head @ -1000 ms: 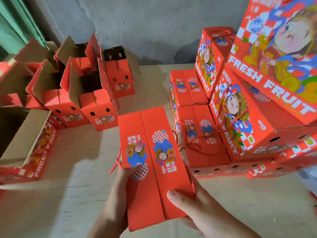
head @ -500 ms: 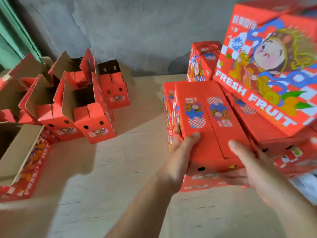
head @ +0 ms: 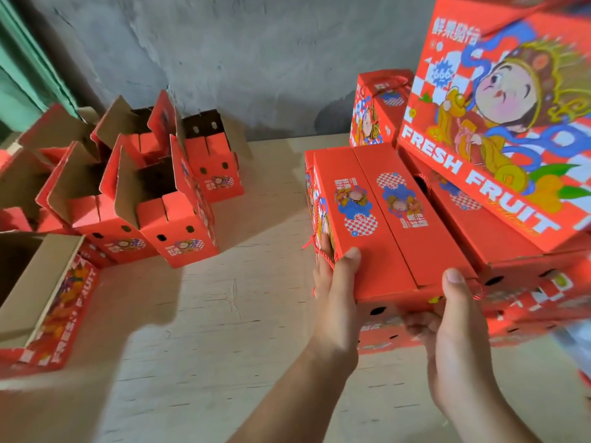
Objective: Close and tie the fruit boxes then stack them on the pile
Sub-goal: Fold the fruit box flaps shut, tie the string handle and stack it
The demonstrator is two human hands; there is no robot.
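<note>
fingers of the left hand grip the closed fruit box at its near left corner; right hand cups the near right end, thumb on top. box sits atop the pile at the worktop right side, long axis running away from the person, both hands equally near.
</note>
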